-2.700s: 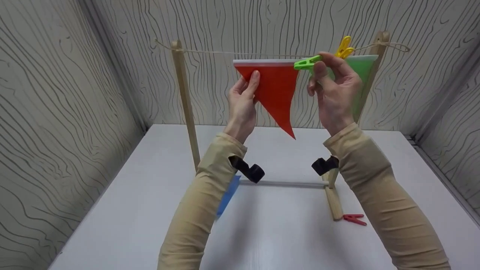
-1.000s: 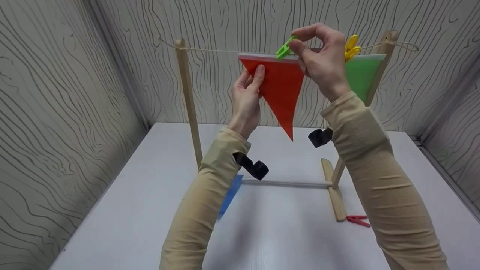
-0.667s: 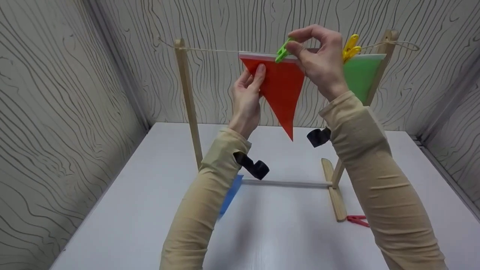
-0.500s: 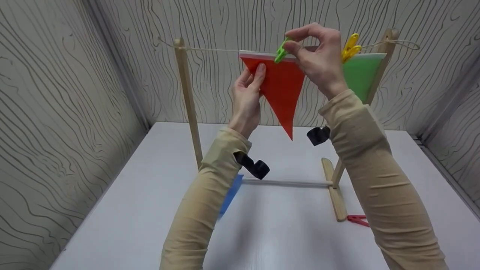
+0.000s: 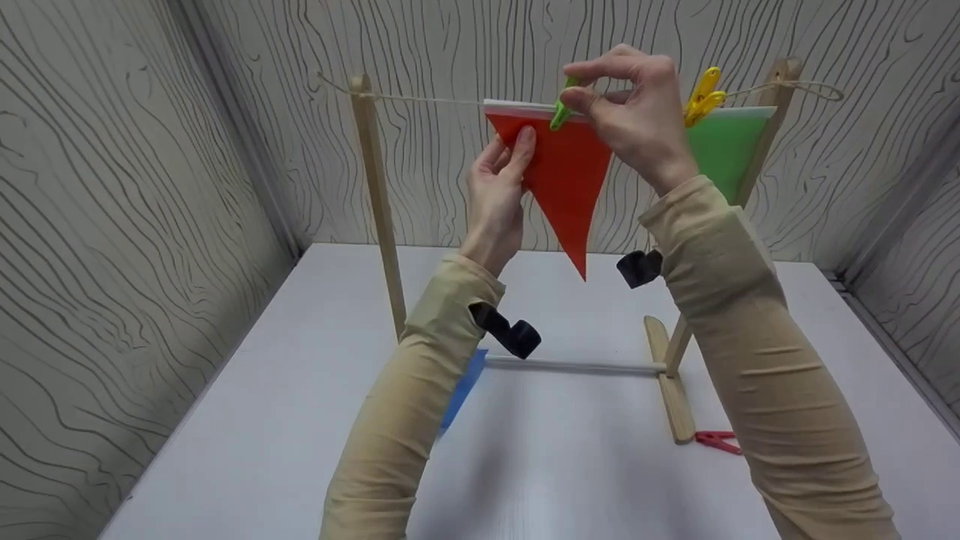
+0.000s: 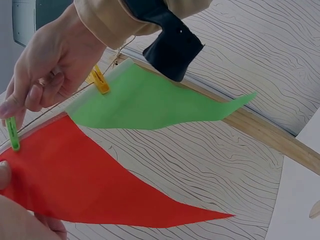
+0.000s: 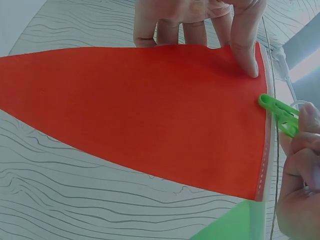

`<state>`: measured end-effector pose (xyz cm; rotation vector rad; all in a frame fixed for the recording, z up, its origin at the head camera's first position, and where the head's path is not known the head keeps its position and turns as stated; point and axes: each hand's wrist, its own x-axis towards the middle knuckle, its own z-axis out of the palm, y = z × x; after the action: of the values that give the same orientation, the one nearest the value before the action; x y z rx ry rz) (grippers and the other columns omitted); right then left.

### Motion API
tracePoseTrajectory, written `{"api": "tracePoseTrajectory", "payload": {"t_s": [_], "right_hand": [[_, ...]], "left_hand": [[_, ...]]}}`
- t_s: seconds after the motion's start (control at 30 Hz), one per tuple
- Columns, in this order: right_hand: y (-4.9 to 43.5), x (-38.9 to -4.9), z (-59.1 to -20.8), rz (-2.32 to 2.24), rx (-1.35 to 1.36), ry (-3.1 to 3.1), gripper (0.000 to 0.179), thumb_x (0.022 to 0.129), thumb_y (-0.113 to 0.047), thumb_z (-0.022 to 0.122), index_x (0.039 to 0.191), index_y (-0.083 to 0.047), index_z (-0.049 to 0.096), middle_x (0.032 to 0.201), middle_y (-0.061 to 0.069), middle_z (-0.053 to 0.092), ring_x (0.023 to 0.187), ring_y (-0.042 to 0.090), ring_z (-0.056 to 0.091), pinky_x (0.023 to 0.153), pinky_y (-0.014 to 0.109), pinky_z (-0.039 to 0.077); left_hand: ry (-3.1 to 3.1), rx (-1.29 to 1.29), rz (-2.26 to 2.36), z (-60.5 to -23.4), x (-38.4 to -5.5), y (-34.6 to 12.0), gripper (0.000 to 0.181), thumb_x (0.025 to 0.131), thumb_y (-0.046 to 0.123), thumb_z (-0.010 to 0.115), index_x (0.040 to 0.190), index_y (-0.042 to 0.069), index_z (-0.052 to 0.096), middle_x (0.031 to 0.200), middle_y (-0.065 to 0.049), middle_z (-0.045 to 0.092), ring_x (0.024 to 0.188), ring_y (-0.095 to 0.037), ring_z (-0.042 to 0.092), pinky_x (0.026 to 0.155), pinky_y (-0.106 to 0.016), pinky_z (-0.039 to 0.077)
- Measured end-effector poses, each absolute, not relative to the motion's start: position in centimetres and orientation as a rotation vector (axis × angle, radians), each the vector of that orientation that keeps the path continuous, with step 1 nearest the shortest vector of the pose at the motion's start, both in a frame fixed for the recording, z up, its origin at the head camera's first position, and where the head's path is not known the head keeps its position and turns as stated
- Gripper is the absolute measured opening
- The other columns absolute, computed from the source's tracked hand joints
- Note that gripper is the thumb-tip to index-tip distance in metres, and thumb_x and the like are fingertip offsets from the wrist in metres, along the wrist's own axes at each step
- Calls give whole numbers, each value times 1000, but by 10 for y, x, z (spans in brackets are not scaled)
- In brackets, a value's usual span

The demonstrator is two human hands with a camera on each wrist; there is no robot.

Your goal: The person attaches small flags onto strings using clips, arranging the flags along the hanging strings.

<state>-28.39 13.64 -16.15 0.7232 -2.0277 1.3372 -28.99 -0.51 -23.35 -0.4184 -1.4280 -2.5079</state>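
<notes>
A red triangular pennant [image 5: 568,172] with a white top edge is at the string [image 5: 427,99], point downward. My left hand [image 5: 496,187] pinches it near its upper left corner, thumb in front and fingers behind. My right hand [image 5: 637,105] pinches a green clothespin [image 7: 280,112] between thumb and forefinger. The clothespin's jaws lie over the pennant's white top edge and the string, near the middle. To the right hangs a green pennant [image 6: 150,97], with a yellow clothespin [image 5: 703,97] on its top edge.
Two wooden posts, the left post [image 5: 379,202] and the right post [image 5: 772,112], hold up the string. A white rod [image 5: 577,366] joins their feet. On the white table [image 5: 300,420] lie a red clothespin [image 5: 718,441] and a blue pennant [image 5: 463,391] partly behind my left sleeve.
My right hand has carried the green clothespin left from beside the pennant's right corner to above its middle, then lowered it onto the top edge. The red pennant has risen to the string.
</notes>
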Motion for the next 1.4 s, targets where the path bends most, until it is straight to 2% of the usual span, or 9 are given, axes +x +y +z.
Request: {"api": "tracePoseTrajectory", "payload": {"t_s": [0.17,0.4,0.53,0.67,0.83,1.17,1.3,1.4], "right_hand": [[139,-283,-162,1346,739,-2077,28,95,-8,68,122,1,71,99,-12,58,76,-9,69,73,14,56],[141,-283,-163,1356,729,-2116,33,95,-15,69,126,-3,69,107,-9,59,64,1,66,55,13,48],[142,-284,-166,1355,713,-2128,36,95,-16,69,129,-5,67,114,-5,61,61,1,64,55,13,47],[143,-284,-169,1363,713,-2131,38,95,-16,69,132,-5,66,115,-7,62,53,2,56,55,13,46],[143,-287,-171,1419,742,-2109,39,94,-10,70,131,-2,65,111,-8,63,46,2,45,50,14,42],[143,-287,-173,1448,753,-2117,40,94,-10,69,133,-2,64,117,-3,64,47,3,44,49,14,41],[143,-288,-174,1465,759,-2113,41,94,-8,69,134,-1,63,119,-1,64,46,3,43,49,14,41],[143,-288,-175,1475,758,-2100,42,94,-7,69,135,-1,62,120,0,65,46,3,45,49,15,42]], "left_hand": [[-1423,-401,-2515,-233,-290,-4,38,102,15,57,139,4,57,119,-14,66,100,-17,64,96,-33,53],[-1413,-395,-2527,-234,-290,-4,38,102,14,57,139,4,57,121,-15,67,101,-17,65,96,-32,53],[-1423,-387,-2524,-235,-290,-4,38,102,15,57,139,3,56,125,-17,66,103,-18,65,97,-34,53],[-1441,-371,-2514,-237,-290,-5,38,102,16,57,138,3,57,123,-16,66,103,-18,65,96,-33,53],[-1441,-346,-2527,-237,-290,-5,34,101,15,60,132,1,61,115,-10,68,102,-17,64,91,-31,50],[-1462,-324,-2513,-237,-292,-6,33,101,16,61,130,0,62,99,3,66,95,-11,57,81,-27,41],[-1497,-323,-2484,-239,-292,-8,34,100,18,62,131,2,60,105,1,66,98,-9,55,80,-28,39],[-1524,-313,-2465,-241,-291,-10,37,100,19,63,134,5,59,116,-5,67,105,-11,56,81,-28,39]]}}
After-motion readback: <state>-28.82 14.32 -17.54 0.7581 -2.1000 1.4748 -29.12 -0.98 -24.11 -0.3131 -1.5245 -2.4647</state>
